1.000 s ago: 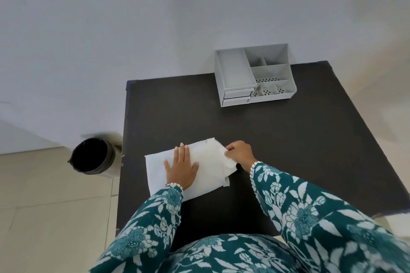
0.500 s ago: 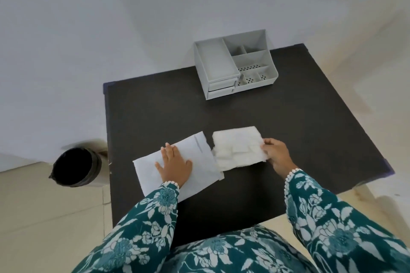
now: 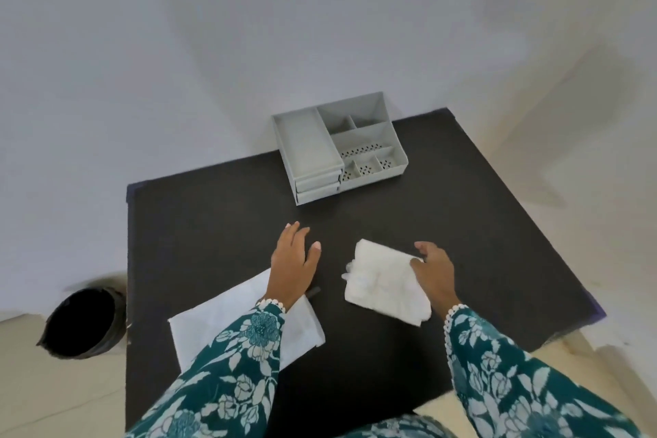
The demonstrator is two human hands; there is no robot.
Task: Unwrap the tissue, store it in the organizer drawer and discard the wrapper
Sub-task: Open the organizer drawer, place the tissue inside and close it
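The tissue (image 3: pixel 385 281) lies folded on the tabletop (image 3: pixel 220 224), free of the wrapper (image 3: pixel 245 320). The right hand (image 3: pixel 432 268) covers its right edge, fingers curled onto the stack (a loose grip). To lift it cleanly, pinch all layers together so none peel off. The left hand (image 3: pixel 293 260) hovers spread and empty. The organizer (image 3: pixel 337 149) sits beyond with drawers closed; the bin (image 3: pixel 81 322) stands left.
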